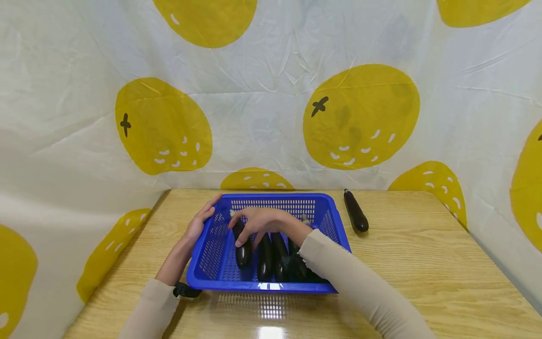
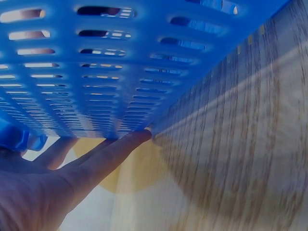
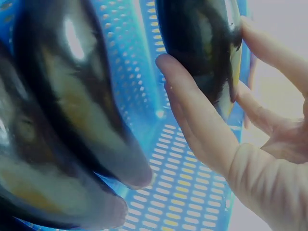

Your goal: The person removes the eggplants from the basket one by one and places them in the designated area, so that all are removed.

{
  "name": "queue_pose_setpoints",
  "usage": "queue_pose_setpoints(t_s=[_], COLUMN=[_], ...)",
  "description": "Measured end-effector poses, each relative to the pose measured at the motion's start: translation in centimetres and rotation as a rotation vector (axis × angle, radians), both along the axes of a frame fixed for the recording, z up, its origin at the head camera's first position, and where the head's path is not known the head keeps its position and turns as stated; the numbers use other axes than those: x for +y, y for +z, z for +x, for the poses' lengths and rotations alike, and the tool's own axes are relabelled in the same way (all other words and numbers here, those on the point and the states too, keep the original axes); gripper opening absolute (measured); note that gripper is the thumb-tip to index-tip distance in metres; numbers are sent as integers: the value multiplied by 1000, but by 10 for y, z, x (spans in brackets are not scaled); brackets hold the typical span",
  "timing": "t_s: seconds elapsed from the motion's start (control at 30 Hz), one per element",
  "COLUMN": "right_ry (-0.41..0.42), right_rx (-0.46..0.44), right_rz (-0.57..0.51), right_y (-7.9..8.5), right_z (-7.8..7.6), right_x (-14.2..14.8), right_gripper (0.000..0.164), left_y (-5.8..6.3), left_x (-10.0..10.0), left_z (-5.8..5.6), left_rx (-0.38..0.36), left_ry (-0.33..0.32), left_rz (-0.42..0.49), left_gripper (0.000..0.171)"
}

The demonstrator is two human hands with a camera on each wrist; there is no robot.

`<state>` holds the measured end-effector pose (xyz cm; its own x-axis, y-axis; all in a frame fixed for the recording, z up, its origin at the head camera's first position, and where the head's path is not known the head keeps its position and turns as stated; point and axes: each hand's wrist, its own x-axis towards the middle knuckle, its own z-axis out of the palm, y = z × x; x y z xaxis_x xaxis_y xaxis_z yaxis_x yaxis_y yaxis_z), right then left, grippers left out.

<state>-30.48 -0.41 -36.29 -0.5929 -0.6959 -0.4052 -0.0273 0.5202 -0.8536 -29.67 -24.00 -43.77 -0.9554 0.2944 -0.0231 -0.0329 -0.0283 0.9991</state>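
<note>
In the head view my left hand [image 1: 196, 228] lies along the left wall of a blue plastic basket [image 1: 262, 286]. The left wrist view shows that hand's extended fingers [image 2: 108, 161] against the outside of the slotted wall. My right hand [image 1: 259, 220] reaches inside and holds a dark eggplant [image 1: 243, 254] at the basket's left side. In the right wrist view thumb and fingers sit on opposite sides of this eggplant [image 3: 199, 43]. Several other eggplants, one of them [image 1: 265, 263] just right of it, lie side by side; my right forearm partly hides those farther right.
One more eggplant [image 1: 356, 212] lies on the wooden table [image 1: 406, 263] to the right of the basket. A white cloth with yellow fruit shapes [image 1: 271, 132] hangs behind and to both sides. My left wrist wears a black band [image 1: 187, 290] near the basket's front left corner.
</note>
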Motion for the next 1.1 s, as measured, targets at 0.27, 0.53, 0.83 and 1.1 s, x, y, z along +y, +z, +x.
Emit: queue_pose_setpoints(t_s=[0.27, 0.53, 0.83, 1.1], right_ry=[-15, -10, -17, -51], right_rx=[36, 80, 172, 197], right_rz=[-17, -73, -69, -99], right_y=[7, 15, 23, 29], right_z=[1, 7, 11, 14], right_x=[8, 17, 30, 39], right_gripper=[62, 59, 55, 52], left_y=[-1, 0, 1, 1], left_x=[0, -2, 0, 1], left_z=[0, 1, -1, 0], left_rx=[-1, 17, 17, 25], left_ry=[-4, 2, 12, 15], left_rz=[7, -15, -9, 5], left_gripper=[54, 54, 54, 54])
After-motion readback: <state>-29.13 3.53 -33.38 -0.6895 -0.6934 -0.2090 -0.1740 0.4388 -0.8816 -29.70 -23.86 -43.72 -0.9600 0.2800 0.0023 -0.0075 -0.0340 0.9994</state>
